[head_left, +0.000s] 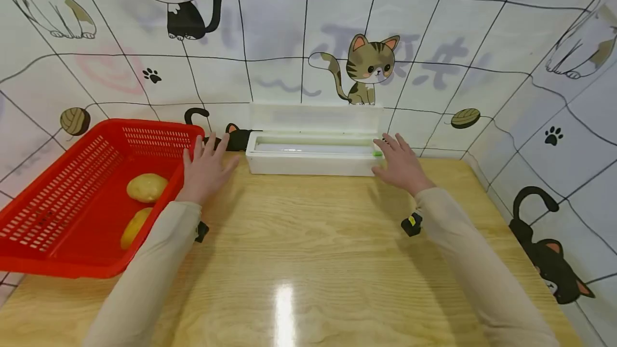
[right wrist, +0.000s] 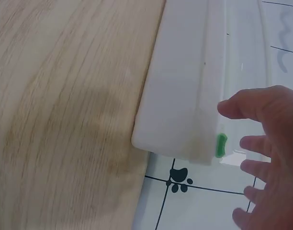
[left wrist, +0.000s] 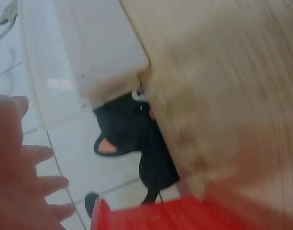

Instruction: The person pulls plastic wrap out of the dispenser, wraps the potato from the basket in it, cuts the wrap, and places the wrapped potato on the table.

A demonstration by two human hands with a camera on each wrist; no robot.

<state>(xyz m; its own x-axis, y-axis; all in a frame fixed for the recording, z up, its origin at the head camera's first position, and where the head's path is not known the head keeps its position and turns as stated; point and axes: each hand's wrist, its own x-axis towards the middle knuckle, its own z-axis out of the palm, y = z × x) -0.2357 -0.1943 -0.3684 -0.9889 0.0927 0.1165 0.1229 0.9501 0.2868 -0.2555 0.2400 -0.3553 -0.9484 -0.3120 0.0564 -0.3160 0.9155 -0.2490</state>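
Observation:
A long white box (head_left: 308, 164) with its lid (head_left: 315, 118) raised stands at the back edge of the table. A small green piece (right wrist: 221, 145) sits at the right end of its rim. My right hand (head_left: 399, 165), fingers spread, is right at that end of the box, with nothing in its grasp. My left hand (head_left: 206, 171) hovers with spread fingers between the box and a red plastic basket (head_left: 103, 271), overlapping the basket's right rim in the head view. In the basket lie two potatoes, one pale (head_left: 147, 188) and one yellower (head_left: 135, 228), the latter partly hidden by the rim.
The wooden table (head_left: 308, 240) spreads out before the box. A white wall covering (head_left: 279, 25) with grid lines and cartoon cats rises behind the table and along its right side. The basket takes up the table's left side.

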